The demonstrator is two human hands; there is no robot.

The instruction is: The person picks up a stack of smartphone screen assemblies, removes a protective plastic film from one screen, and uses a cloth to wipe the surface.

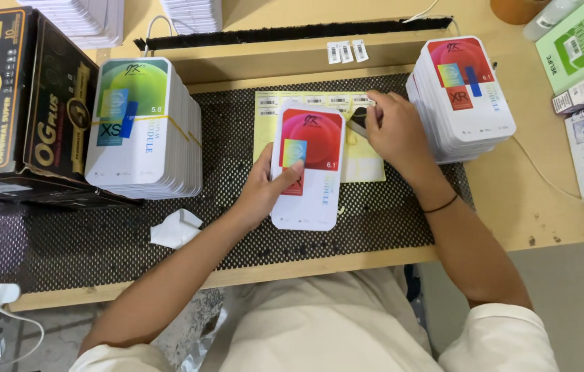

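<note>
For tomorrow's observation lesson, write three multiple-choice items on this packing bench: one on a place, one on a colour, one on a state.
1. Where does the stack of boxes with green-topped lids stand?
A. at the left end of the mesh mat
B. on the floor
C. on top of the red-topped stack

2. What colour is the upper part of the box under the left hand?
A. black
B. red
C. purple

3. What is the right hand doing?
A. hanging off the table
B. resting flat on the red-topped stack
C. pinching something small over the yellow label sheet

Answers: 1 A, the stack sits on the mesh mat beside the black carton. 2 B, the lid's top is red. 3 C, its fingertips meet above the sheet.
</note>
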